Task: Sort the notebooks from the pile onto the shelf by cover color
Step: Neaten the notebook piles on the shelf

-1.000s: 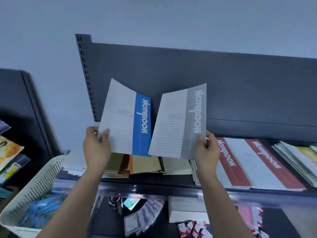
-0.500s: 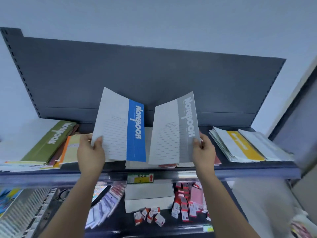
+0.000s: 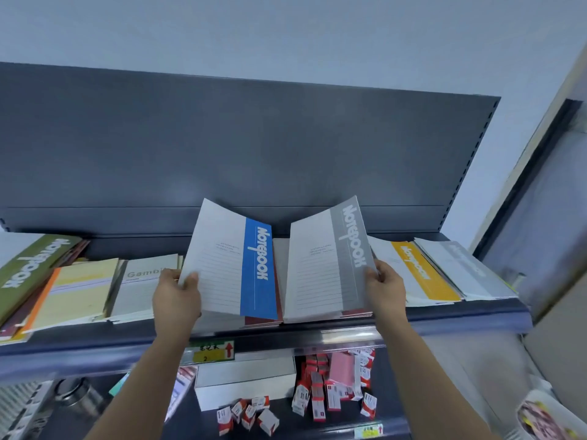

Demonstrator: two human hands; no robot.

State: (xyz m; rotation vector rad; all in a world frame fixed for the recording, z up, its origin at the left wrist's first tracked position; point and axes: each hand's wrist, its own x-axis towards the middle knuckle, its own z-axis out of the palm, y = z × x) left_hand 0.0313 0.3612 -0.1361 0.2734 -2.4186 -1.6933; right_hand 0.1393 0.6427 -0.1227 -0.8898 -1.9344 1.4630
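My left hand (image 3: 175, 300) grips the lower left corner of a notebook with a blue cover band (image 3: 232, 265). My right hand (image 3: 386, 289) grips the lower right edge of a notebook with a grey cover band (image 3: 327, 262). Both notebooks tilt up side by side over the dark shelf (image 3: 460, 315), above red-covered notebooks (image 3: 263, 320) lying flat. On the shelf lie a green notebook (image 3: 28, 265) far left, a yellow-banded stack (image 3: 419, 274) right, and a grey-white stack (image 3: 463, 268) beside it.
A cream pad with an orange spine (image 3: 73, 293) and a grey "Gambol" pad (image 3: 139, 287) lie left of my hands. The lower shelf holds a white box (image 3: 247, 385), small red-and-white boxes (image 3: 320, 398) and a price tag (image 3: 211, 350). A dark back panel (image 3: 254, 147) rises behind.
My view has shifted a little further right along the shelf. Both hands have lowered the two notebooks closer to the red stack; the grips are unchanged.
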